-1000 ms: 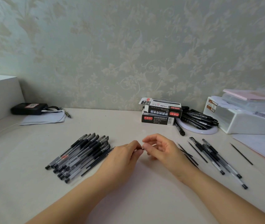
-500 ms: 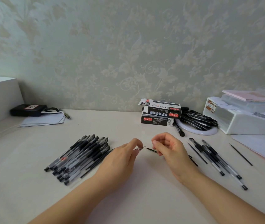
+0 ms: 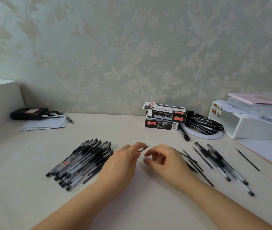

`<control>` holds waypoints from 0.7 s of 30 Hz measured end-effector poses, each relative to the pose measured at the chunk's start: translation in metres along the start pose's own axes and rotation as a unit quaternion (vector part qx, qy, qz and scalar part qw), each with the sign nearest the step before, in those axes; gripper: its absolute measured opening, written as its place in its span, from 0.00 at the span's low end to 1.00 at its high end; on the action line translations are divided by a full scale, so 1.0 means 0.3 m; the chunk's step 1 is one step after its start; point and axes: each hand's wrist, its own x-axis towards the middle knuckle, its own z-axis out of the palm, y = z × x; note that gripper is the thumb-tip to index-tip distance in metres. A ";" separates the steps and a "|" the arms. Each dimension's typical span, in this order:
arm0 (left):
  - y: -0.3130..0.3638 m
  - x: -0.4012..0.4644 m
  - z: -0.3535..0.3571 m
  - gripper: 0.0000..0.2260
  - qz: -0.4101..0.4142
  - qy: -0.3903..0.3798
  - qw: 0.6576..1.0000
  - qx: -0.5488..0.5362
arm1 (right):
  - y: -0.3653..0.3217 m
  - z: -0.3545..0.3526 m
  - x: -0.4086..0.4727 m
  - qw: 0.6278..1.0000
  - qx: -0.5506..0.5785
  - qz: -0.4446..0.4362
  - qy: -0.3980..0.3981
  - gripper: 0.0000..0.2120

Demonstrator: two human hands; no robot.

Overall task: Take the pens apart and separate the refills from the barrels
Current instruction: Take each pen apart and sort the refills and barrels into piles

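Head view of a pale table [image 3: 132, 205] set against a leaf-patterned wallpapered wall [image 3: 132, 55]. The left hand [image 3: 123, 163] lies near the centre, thumb and forefinger pinching a small pen piece [image 3: 144, 148] whose pointed metal end projects up and to the right; most of the piece is hidden by the fingers. The right hand [image 3: 163, 161] sits just beside it, fingers loosely curled. A thin black refill [image 3: 184, 154] emerges from behind this hand and slants down to the right; whether the hand grips it cannot be told.

Left of the left hand lies a close bundle of assembled pens [image 3: 80, 163], their capped ends toward the lower left. Right of the right hand lie several loose refills [image 3: 201, 156] and a few clear barrels [image 3: 223, 165], side by side and partly overlapping; one single refill [image 3: 247, 159] lies apart, farther right.

Toward the wall: two stacked pen boxes [image 3: 164, 117]; beside them a heap of black pens [image 3: 203, 123] resting on a white ring [image 3: 203, 136]; a white storage box [image 3: 251, 123] with papers on top; sheets of paper [image 3: 267, 150] at the right edge. At the far left are a black device [image 3: 29, 113], a cable and white sheets [image 3: 45, 124].
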 end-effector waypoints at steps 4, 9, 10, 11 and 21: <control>0.016 0.001 -0.001 0.15 0.040 0.010 0.999 -0.029 | -0.017 -0.015 0.008 0.983 0.171 0.061 0.026 0.03; 0.024 0.003 -0.003 0.18 0.054 0.010 0.997 -0.052 | -0.023 -0.020 0.012 0.949 0.291 0.117 0.008 0.04; 0.027 0.000 -0.005 0.18 0.050 0.010 0.998 -0.034 | -0.023 -0.018 0.019 0.935 0.331 0.127 0.019 0.05; 0.029 -0.003 -0.007 0.18 0.039 0.015 0.999 -0.008 | -0.023 -0.021 0.027 0.915 0.378 0.132 0.045 0.05; -0.019 -0.007 -0.047 0.13 -0.123 -0.008 0.972 0.198 | 0.093 -0.164 0.035 0.970 -0.080 0.071 0.220 0.06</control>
